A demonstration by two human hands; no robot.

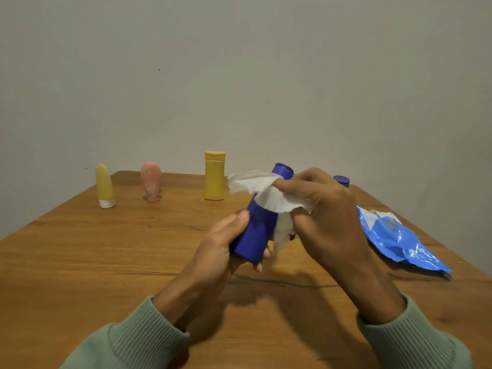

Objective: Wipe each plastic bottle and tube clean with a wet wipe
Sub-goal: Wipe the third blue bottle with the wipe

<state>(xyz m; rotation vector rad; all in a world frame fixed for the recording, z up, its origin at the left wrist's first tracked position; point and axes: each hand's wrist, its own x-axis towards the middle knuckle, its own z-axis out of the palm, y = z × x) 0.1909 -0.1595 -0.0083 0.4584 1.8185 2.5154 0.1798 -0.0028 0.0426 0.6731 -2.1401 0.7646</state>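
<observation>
My left hand [221, 249] grips the bottle [259, 227] by its base, axis tilting up and away. Just above, my right hand [327, 214] apparently pinches the wipe [267, 197] across it.

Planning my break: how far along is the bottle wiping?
In hand: the left hand grips the blue bottle by its base while the right hand presses a wet wipe on its upper part. Standing on the table: a yellow tube, a pink tube, a yellow bottle and a second blue bottle partly hidden behind the right hand. Nothing shows whether any is already wiped, so up to four may remain.
</observation>
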